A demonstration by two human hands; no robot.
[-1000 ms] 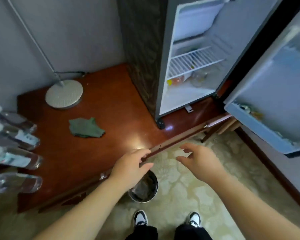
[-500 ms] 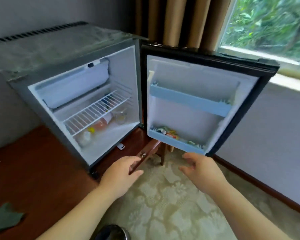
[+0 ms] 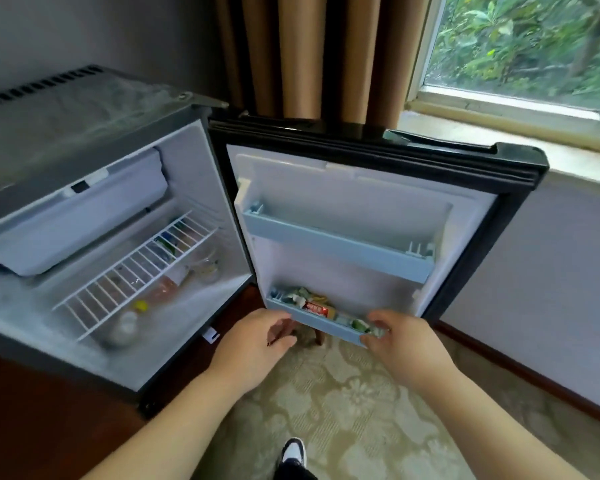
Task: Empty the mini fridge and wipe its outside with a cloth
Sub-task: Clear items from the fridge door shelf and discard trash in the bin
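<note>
At the bottom edge a shoe (image 3: 293,452) is cut off. Beyond it the left hand (image 3: 257,344) hangs loosely curled, holding nothing, just beside the left end of the lower door shelf (image 3: 312,320), while the right hand (image 3: 402,341) reaches over that shelf's right end; whether it pinches the rim, a packet or nothing cannot be told. The small packets (image 3: 316,308) in the shelf are blurred, and farther left the mini fridge (image 3: 84,133) stands open on the wooden cabinet (image 3: 32,410), with bottles (image 3: 153,292) smeared beneath its wire rack (image 3: 136,271).
</note>
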